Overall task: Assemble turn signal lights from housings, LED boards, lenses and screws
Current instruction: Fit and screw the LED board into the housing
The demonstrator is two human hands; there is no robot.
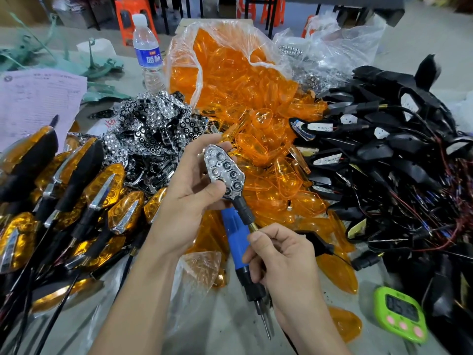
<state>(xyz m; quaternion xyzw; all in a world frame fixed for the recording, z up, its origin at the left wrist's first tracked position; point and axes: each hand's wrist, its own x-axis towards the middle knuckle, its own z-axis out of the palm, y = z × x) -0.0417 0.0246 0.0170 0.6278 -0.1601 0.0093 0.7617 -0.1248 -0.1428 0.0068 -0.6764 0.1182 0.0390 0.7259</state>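
While my left grip (189,185) is clamped round the head of a half-built light (242,206), thumb on its edge, my right grip (286,262) pinches the brass thread at the stem's end between thumb and forefinger. The lower fingers (256,267) look curled round a blue screwdriver (235,234), its tip pointing down at the tabletop (230,336). So both are closed on the same piece, held up over the heap.

Where are we? This one has its chrome reflector (225,165) seated, honeycomb cups shining, but no orange cover on it. The lens and, I'd guess, the screw are left to do. Rubbery black stem, ribbed brass stud, hard glossy insert.

Out to my left, finished lights (102,180) lie stacked, amber faces with chrome blades, a good batch done. Ahead are loose reflectors (153,129), bright and bumpy. Beyond them a big spill of clear orange lenses (256,103) pours from a thin plastic bag (184,47), smooth pointed ovals. On the right is a tangle of matt black housings (396,162) with white boards and red-and-black wires, so plenty remains. A water bottle (147,49), a paper sheet (38,103) and a green timer (400,313) sit at the edges.
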